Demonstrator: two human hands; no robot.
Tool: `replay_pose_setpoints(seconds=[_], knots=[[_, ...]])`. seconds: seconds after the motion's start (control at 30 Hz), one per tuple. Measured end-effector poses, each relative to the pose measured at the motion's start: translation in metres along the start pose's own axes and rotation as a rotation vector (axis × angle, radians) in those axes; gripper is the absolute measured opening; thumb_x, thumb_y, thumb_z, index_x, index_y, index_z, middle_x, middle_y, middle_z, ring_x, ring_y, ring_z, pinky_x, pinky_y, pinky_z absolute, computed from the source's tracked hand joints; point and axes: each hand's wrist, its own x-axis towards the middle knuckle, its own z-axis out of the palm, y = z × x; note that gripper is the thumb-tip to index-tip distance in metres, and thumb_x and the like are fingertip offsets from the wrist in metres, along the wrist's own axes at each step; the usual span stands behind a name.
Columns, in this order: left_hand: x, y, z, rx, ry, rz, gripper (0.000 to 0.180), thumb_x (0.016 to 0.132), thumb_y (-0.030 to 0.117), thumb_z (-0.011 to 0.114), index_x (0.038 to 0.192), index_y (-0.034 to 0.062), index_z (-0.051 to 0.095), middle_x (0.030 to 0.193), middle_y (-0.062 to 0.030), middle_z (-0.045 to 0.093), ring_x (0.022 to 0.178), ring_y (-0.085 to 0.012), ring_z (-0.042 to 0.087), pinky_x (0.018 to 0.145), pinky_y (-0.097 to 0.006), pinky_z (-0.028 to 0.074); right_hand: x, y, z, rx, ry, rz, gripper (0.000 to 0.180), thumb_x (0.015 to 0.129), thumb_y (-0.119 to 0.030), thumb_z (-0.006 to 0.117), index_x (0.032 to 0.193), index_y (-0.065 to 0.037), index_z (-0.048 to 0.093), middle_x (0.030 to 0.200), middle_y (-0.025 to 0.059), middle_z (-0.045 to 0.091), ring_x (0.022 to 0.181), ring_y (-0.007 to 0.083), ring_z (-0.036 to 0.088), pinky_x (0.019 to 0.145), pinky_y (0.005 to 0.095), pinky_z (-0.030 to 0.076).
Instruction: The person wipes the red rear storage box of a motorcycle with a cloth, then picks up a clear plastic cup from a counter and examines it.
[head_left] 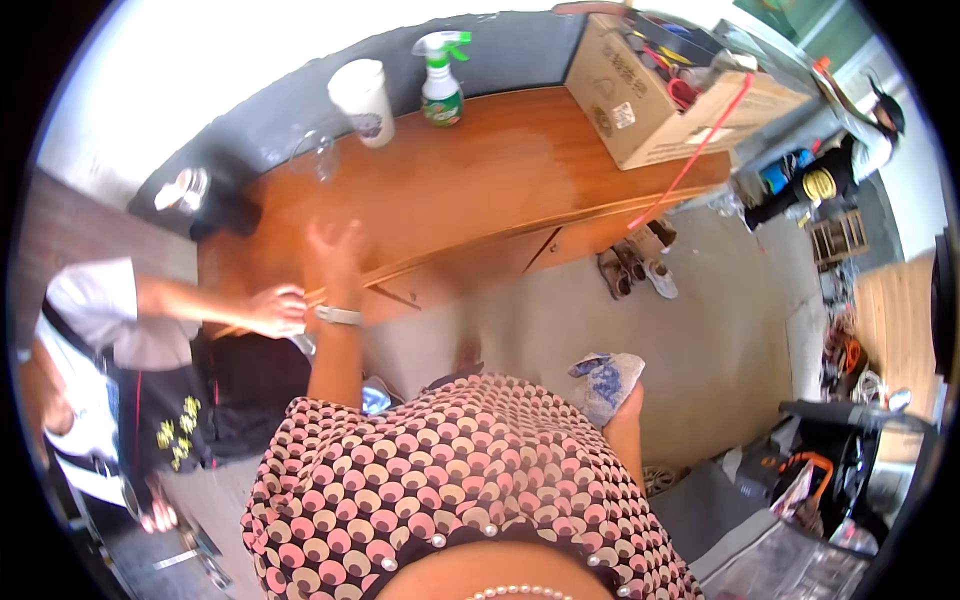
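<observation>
My left hand [338,245] reaches over the front edge of a brown wooden cabinet [480,160], its fingers spread, a little blurred and holding nothing. Whether it touches the top, I cannot tell. Low at my right side, my right hand [627,408] grips a crumpled white and blue cloth [606,386]. Beyond my left hand stands a clear glass [318,157]. Farther back on the cabinet are a white tub-like cup [362,103] and a green and white spray bottle [441,82].
A co-worker's hand [277,310] is close to my left wrist. An open cardboard box [640,105] full of odds and ends sits on the cabinet's right end, a red strip hanging from it. Shoes [636,270] lie on the floor. Another person [835,170] stands far right.
</observation>
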Motion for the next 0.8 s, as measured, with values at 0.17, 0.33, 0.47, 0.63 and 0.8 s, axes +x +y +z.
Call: replay_pose_setpoints(seconds=[0.17,0.33,0.47,0.63,0.8], knots=[[0.133,-0.026,-0.052,0.363,0.139,0.199,0.101,0.076,0.01,0.079,0.15,0.0088,0.011,0.145,-0.0174,0.03,0.121,-0.0269,0.045,0.1,-0.041,0.042,-0.029,-0.016,0.054,0.066,0.014,-0.03,0.041,0.093,-0.034,0.04,0.1,0.0,0.063,0.095,0.0141,0.068,0.085,0.0283,0.065,0.074,0.0391,0.054],[0.194,-0.047,-0.039,0.218,0.079,0.308,0.104,0.071,-0.001,0.078,0.148,-0.0006,0.008,0.144,-0.0207,0.034,0.125,-0.0274,0.045,0.099,-0.037,0.044,-0.024,-0.004,0.03,0.312,0.08,0.069,0.041,0.094,-0.029,0.036,0.103,0.002,0.062,0.098,0.0194,0.067,0.089,0.0356,0.064,0.079,0.0457,0.054],[0.172,-0.037,0.004,0.194,0.017,0.257,0.087,0.073,-0.008,0.072,0.142,0.0038,0.022,0.126,-0.0174,0.052,0.096,-0.0243,0.063,0.08,-0.034,0.054,-0.051,-0.008,0.027,0.364,0.139,-0.065,0.042,0.094,-0.03,0.036,0.107,0.002,0.061,0.103,0.0205,0.066,0.093,0.0377,0.064,0.083,0.0484,0.053],[0.2,-0.044,-0.004,0.266,0.055,0.403,0.079,0.073,-0.014,0.066,0.138,0.0013,0.023,0.133,-0.0199,0.048,0.108,-0.0252,0.06,0.087,-0.034,0.055,-0.066,0.0,0.011,0.423,0.36,-0.065,0.034,0.094,-0.021,0.037,0.098,0.0,0.063,0.09,0.0144,0.068,0.075,0.0266,0.063,0.065,0.0377,0.052],[0.126,-0.026,0.055,0.181,0.252,0.16,0.084,0.077,-0.008,0.068,0.144,-0.001,0.019,0.135,-0.0236,0.043,0.113,-0.0301,0.056,0.091,-0.038,0.052,-0.064,-0.004,0.0,0.365,0.307,-0.128,0.035,0.093,-0.023,0.038,0.099,0.001,0.064,0.091,0.0149,0.068,0.077,0.0271,0.064,0.067,0.0378,0.053]])
